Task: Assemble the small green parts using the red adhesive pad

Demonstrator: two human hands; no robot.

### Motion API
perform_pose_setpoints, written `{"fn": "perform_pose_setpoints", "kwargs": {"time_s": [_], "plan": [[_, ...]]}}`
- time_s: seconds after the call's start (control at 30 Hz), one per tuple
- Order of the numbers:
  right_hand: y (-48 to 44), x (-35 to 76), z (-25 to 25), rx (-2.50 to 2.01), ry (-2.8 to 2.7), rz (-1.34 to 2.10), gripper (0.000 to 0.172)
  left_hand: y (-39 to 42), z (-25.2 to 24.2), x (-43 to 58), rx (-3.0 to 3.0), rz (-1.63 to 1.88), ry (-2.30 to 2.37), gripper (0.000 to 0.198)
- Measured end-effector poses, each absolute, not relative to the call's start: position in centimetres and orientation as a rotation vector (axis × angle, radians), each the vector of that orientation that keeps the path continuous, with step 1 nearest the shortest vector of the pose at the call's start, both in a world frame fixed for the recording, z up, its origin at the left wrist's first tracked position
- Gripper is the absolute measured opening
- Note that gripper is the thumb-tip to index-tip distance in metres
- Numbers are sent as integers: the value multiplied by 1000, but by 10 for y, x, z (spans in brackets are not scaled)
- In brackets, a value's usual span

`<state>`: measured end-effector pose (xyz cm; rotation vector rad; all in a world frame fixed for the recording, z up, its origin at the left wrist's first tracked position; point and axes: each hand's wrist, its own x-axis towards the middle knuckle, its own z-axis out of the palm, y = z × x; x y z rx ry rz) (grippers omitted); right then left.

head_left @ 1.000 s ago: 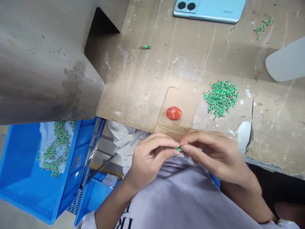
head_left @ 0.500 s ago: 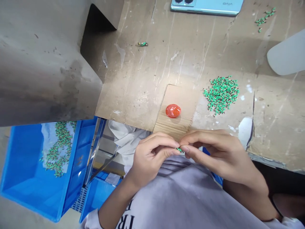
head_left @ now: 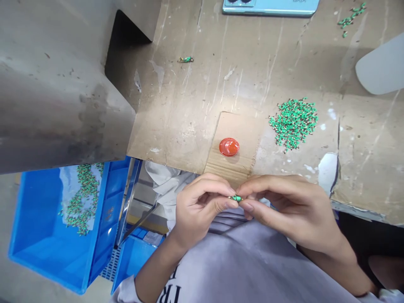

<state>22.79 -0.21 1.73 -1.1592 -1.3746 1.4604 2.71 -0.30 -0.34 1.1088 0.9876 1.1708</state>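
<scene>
Between the fingertips of both hands is a small green piece with metallic ends (head_left: 236,198), just off the table's front edge. My left hand (head_left: 200,206) pinches its left end between thumb and index finger. On the other end, the thumb and fingers of my right hand (head_left: 290,206) are closed in a pinch. Just beyond the hands, a small round red dish (head_left: 229,147) sits on a cardboard piece (head_left: 232,124). A heap of similar small green pieces (head_left: 294,124) lies to the right of the dish.
A light blue phone (head_left: 269,7) lies at the far edge. Several green pieces (head_left: 352,17) are at the far right, near a white rounded object (head_left: 381,65). Another green piece (head_left: 186,59) lies farther back. A metal housing (head_left: 63,84) stands left, above a blue bin (head_left: 41,219) holding green pieces.
The fingertips have parted slightly, so more of the small green piece shows between them. Both hands keep their pinch. The view has shifted a little.
</scene>
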Motion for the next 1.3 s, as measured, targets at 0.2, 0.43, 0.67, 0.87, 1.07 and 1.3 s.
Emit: {"fn": "perform_pose_setpoints", "kwargs": {"time_s": [0.2, 0.43, 0.67, 0.87, 1.07, 1.3], "plan": [[-6, 221, 20, -1130, -1181, 1559, 29, -7, -8, 24, 1180, 1216, 1017, 10], [-10, 220, 17, -1078, -1361, 1420, 18, -6, -14, 28, 1265, 1346, 942, 14], [-10, 222, 21, -1065, -1476, 1425, 15, -7, -15, 31, 1260, 1401, 933, 18], [-6, 225, 15, -969, -1634, 1228, 26, -7, -3, 26, 1221, 1284, 944, 22], [-2, 227, 7, -819, -1736, 991, 35, -7, 9, 18, 1417, 1189, 1014, 17], [-1, 228, 5, -792, -1810, 943, 32, -12, 11, 16, 1484, 1157, 1026, 19]]}}
